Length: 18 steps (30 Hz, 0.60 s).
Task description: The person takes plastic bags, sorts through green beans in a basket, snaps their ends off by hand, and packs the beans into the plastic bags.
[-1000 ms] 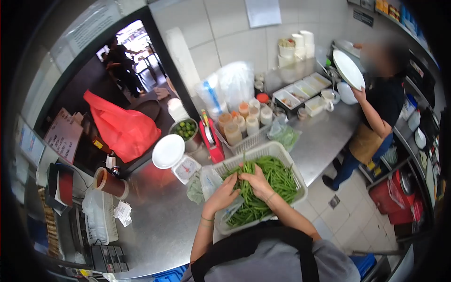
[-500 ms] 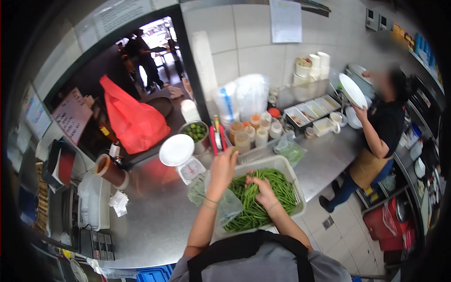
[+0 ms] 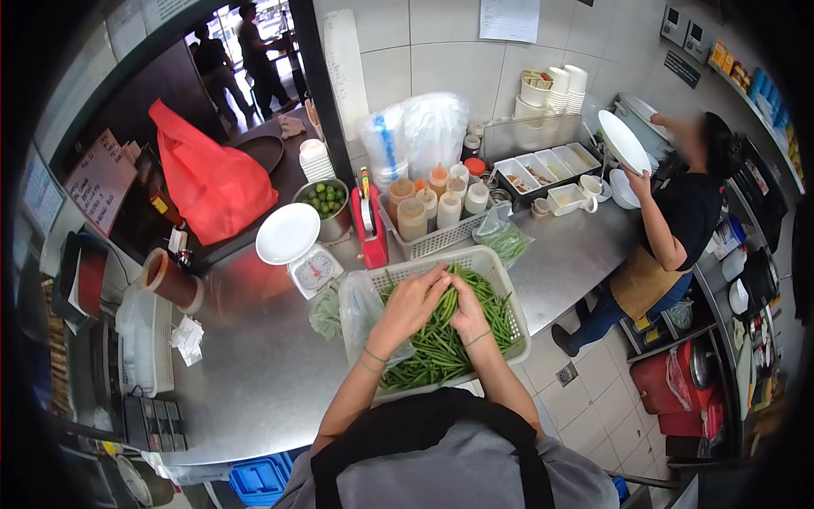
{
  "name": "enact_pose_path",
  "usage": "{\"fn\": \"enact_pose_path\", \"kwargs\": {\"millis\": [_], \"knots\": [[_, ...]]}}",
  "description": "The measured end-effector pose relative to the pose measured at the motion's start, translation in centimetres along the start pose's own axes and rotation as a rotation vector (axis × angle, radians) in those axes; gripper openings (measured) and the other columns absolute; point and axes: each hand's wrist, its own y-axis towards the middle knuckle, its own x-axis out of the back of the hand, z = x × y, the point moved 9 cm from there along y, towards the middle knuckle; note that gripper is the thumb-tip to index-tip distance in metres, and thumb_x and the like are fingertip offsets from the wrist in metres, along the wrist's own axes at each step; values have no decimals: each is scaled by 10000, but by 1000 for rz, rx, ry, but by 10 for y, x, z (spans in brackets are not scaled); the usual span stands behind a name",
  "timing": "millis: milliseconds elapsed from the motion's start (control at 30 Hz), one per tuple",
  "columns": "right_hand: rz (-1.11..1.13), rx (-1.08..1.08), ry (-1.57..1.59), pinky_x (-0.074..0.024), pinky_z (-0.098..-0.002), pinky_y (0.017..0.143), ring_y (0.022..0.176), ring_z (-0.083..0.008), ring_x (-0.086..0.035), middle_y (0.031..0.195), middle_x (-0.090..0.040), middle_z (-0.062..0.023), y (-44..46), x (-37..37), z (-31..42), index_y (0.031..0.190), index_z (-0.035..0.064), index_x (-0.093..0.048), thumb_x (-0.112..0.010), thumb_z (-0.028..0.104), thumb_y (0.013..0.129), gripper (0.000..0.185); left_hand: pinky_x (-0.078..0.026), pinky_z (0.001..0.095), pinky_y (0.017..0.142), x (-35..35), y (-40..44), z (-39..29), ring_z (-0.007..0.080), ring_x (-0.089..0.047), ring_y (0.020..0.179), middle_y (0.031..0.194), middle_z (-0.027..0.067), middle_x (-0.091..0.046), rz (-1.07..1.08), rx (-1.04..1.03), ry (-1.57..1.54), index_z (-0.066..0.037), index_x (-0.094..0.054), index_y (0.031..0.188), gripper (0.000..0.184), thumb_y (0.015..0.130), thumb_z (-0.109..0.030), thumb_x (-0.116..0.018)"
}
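Note:
A white plastic basket (image 3: 519, 332) in front of me holds a heap of green beans (image 3: 432, 363). Above the heap, my right hand (image 3: 469, 312) is closed around a small bunch of beans. My left hand (image 3: 409, 307) meets it from the left, fingers bent over the same bunch and fingertips touching the right hand; the palm side is hidden. A clear plastic bag (image 3: 359, 304) hangs over the basket's left side, partly under my left wrist.
Left of the basket is a kitchen scale (image 3: 315, 270) with a white plate (image 3: 288, 232). Behind stand a red tape dispenser (image 3: 370, 227), a pot of green fruits (image 3: 326, 200), sauce bottles (image 3: 413, 219) and a bag of greens (image 3: 506, 243). At right, a person (image 3: 678, 199) holds a white bowl (image 3: 623, 142).
My left hand has come down from beside the tape dispenser to join my right hand over the beans. The right hand has risen slightly with its bunch. The camera view has shifted.

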Motion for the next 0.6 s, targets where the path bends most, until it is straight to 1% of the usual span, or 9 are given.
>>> {"fn": "enact_pose_path", "kwargs": {"millis": [67,100,200,233,333,367,467,500,600], "knots": [[37,15,18,-521,-328,782,889,-193,-617,982,-620,-64,-1,-14,12,1109,65,-580,-634,86,823,292,-443,373,851,10,-3,-14,333,-589,1010,1045,198,-628,54,-11,-15,-13,-538,1227,375,953,-258,-464],[11,17,18,-521,-336,762,844,-180,-611,958,-610,-65,0,-17,19,1115,90,-559,-629,57,817,308,-428,333,902,15,-5,-15,241,-566,1063,1071,149,-631,0,-50,-176,-18,-530,1249,377,962,-252,-463],[158,63,169,-517,-343,749,802,-165,-600,912,-599,-62,5,-35,36,1109,91,-533,-616,23,812,316,-426,290,909,20,-7,10,173,-557,1052,1068,134,-624,-282,30,-660,-15,-524,1259,363,964,-222,-477],[128,85,172,-497,-342,778,778,-149,-580,876,-590,-61,2,-41,41,1111,76,-528,-587,22,824,298,-437,263,878,19,-8,23,128,-562,1017,1015,115,-630,-364,36,-586,-11,-507,1276,366,958,-193,-499],[137,162,144,-500,-339,773,775,-150,-583,874,-594,-58,3,-49,52,1098,77,-536,-591,25,825,283,-458,256,828,-20,-12,49,114,-594,920,940,79,-644,36,215,-469,8,-551,1205,325,951,-191,-514],[110,190,140,-501,-333,770,763,-145,-582,860,-596,-45,4,-48,55,1079,78,-545,-595,23,825,264,-477,244,739,-34,-14,50,103,-606,764,786,34,-634,154,196,-432,30,-584,1105,318,964,-237,-484],[110,201,154,-502,-323,767,754,-133,-581,846,-599,-32,5,-48,56,1061,76,-552,-600,24,823,249,-472,243,662,-42,-25,36,103,-580,643,660,28,-591,239,366,-425,32,-600,1030,363,981,-282,-425],[110,200,134,-501,-315,766,751,-124,-578,837,-598,-27,4,-48,56,1022,66,-562,-606,30,821,209,-438,248,568,-38,-24,32,101,-516,549,580,19,-522,189,357,-389,13,-599,960,383,989,-304,-386],[112,200,179,-500,-310,765,745,-119,-575,824,-594,-25,10,-36,59,980,55,-571,-611,38,818,168,-394,252,510,-32,-22,25,100,-467,510,558,17,-482,136,221,-287,-10,-567,858,371,988,-303,-382]]}}
